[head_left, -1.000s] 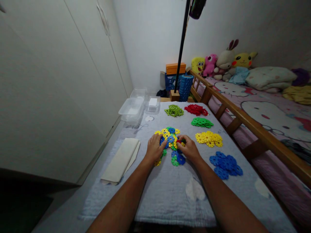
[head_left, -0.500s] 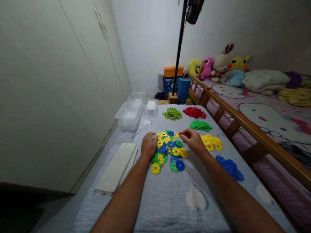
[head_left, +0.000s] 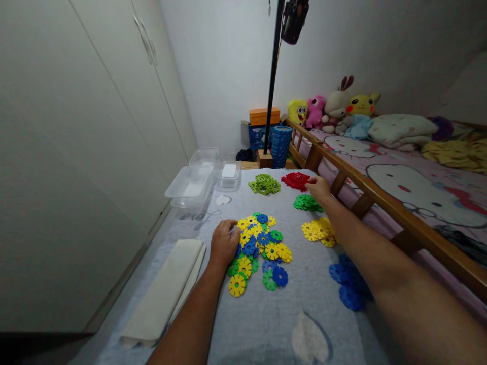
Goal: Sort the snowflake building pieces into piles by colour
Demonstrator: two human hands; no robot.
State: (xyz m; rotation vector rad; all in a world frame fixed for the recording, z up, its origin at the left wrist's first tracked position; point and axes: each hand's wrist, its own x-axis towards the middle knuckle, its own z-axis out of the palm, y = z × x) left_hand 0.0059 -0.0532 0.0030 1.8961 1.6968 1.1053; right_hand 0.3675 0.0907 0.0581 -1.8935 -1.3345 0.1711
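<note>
A mixed heap of notched plastic snowflake discs, yellow, blue and green, lies mid-table. My left hand rests against the heap's left side, fingers loosely bent and the thumb apart, gripping nothing visible. Farther back, my right hand is at the right edge of a pile of red discs. Its fingertips are pinched together; whatever is between them is hidden. Sorted piles of green discs, yellow discs and blue discs run down the right side, partly behind my right forearm. Lime-green discs lie left of the red.
Clear plastic containers stand at the back left, above a folded cream cloth. A black pole rises behind the table. Along the right runs a wooden bed rail, with plush toys on the bed.
My right hand has moved from the mixed heap, where it pinched a red disc, back and right to the red pile. My left hand stays beside the heap. The view has shifted slightly.
</note>
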